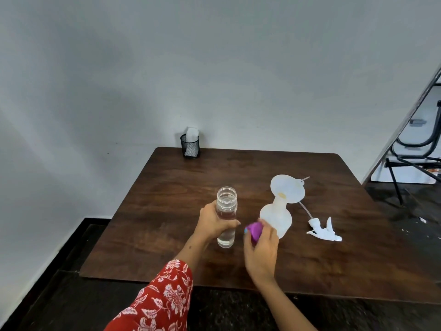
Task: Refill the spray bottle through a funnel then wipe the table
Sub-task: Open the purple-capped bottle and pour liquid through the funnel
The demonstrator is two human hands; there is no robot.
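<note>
A clear water bottle (pixel 226 211) stands uncapped on the dark wooden table (pixel 181 192), and my left hand (pixel 214 222) grips its middle. To its right my right hand (pixel 261 247) holds a purple cap (pixel 254 231) just above the table. Behind that hand stands a translucent white spray bottle (pixel 276 217) with a white funnel (pixel 287 188) seated in its neck, tilted slightly. The white spray head (pixel 325 231) with its dip tube lies on the table further right.
A black mesh cup (pixel 190 146) holding white tissues stands at the table's far edge against the grey wall. A folded metal frame (pixel 410 149) leans at the right. The dark floor surrounds the table.
</note>
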